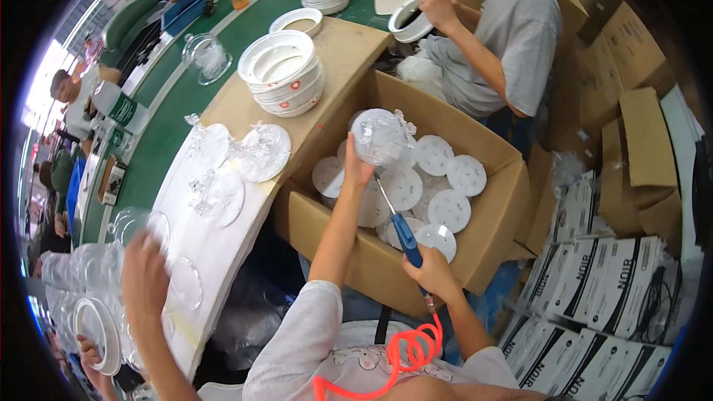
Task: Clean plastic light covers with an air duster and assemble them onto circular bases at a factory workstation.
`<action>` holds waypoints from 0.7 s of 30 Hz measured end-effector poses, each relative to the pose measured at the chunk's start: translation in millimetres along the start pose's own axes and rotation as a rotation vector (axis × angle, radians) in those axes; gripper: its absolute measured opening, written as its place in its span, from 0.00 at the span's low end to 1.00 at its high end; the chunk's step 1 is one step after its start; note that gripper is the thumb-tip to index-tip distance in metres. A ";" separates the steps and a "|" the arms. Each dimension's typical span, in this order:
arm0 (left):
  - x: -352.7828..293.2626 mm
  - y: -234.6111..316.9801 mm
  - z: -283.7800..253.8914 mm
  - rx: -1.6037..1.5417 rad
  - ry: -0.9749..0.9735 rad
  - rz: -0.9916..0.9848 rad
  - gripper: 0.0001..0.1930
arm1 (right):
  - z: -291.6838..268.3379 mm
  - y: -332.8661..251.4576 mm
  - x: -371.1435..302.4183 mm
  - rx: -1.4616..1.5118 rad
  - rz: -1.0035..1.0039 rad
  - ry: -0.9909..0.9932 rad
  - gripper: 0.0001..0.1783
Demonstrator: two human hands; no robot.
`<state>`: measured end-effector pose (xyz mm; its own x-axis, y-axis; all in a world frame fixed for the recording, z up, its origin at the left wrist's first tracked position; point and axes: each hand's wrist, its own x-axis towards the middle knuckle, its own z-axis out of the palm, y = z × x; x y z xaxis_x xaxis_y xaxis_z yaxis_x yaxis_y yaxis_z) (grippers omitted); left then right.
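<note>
Head view: over the cardboard box (379, 276), left hand (359, 168) grips a clear-and-white disc (380, 138), right hand's (433, 273) wrapped round a blue air gun (407, 235), probably mid blow-off, so steady aim next imo.

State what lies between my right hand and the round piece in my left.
In the head view, the blue air gun, its nozzle pointing from the right hand up toward the round piece.

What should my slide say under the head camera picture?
The left hand holds a round whitish piece over a cardboard box of white discs; the right hand grips a blue air gun.
</note>
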<state>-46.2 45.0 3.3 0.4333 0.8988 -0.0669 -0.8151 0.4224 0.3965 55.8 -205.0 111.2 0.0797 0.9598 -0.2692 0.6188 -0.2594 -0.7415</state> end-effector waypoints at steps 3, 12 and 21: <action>7.4 -5.2 0.9 -0.041 -0.010 0.002 0.31 | -1.4 5.7 1.1 0.094 0.086 0.046 0.13; 5.2 -5.6 -2.7 0.012 0.036 0.017 0.33 | 6.8 -0.5 -15.7 0.064 0.040 -0.057 0.14; -15.1 20.3 11.5 0.175 0.136 0.042 0.30 | -12.0 34.2 7.9 0.631 0.266 -0.334 0.22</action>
<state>-64.8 38.6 22.8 0.3351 0.9277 -0.1647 -0.7473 0.3682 0.5532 86.9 -205.1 91.1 -0.1395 0.7988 -0.5852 0.0399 -0.5860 -0.8093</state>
